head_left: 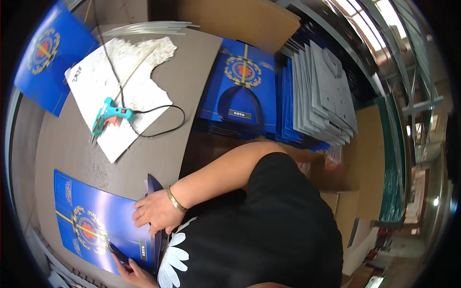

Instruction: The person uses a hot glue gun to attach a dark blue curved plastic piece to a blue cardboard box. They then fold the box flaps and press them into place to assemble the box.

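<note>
A flat blue printed bag (122, 211) with a round yellow and red emblem lies on the table at the lower left. My right hand (158, 211), wearing a gold bracelet, rests palm down on its near edge, fingers stretched over the surface. Under and beside that hand runs a dark strip (152, 184), partly hidden. My left hand (134, 275) is at the bag's lower edge, its thumb and finger around a dark handle (117, 251). Farther away, a teal glue gun (109, 116) lies on a stained white sheet (115, 144).
Stacked blue bags (216, 96), the top one with a dark loop handle (261, 113), stand at centre right beside upright grey panels (331, 89). Another blue sheet (41, 79) is at the far left. Clear sticks (149, 28) lie at the table's back, and a black cord (180, 126) trails from the glue gun.
</note>
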`<state>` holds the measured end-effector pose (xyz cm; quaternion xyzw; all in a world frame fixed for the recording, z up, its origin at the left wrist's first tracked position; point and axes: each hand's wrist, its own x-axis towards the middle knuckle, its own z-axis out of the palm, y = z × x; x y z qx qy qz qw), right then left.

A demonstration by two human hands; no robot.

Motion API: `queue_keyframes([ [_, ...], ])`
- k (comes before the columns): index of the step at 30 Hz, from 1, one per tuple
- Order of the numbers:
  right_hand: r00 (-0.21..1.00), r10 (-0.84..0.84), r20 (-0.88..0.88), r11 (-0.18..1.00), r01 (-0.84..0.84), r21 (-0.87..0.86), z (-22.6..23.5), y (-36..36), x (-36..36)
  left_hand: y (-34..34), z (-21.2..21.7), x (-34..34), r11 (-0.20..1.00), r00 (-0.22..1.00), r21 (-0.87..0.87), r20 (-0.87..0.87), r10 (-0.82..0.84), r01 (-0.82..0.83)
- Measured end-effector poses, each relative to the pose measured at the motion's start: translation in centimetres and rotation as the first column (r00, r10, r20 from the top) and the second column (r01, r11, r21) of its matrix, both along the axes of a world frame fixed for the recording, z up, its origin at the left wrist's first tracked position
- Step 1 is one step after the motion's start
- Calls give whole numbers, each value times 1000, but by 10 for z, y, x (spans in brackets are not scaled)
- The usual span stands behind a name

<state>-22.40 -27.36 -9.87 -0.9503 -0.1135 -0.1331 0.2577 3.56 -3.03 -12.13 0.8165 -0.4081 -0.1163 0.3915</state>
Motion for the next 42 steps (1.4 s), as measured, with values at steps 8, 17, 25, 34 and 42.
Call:
queue_keyframes([
  [8,965,-187,-186,957,135,-257,28,7,1,9,-11,19,982,952,-44,256,-166,183],
  [17,923,-206,-326,845,0,-535,78,11,16,11,-54,87,945,917,22,233,-323,327],
  [25,898,-316,-306,861,136,-490,73,21,15,5,-76,109,882,812,-3,392,-432,471],
  [34,769,-507,-390,852,515,-92,79,32,7,-11,-96,94,916,924,-182,207,-321,359],
  [42,699,-693,-178,707,707,22,30,42,32,-31,-53,33,917,908,-178,296,-296,357],
])
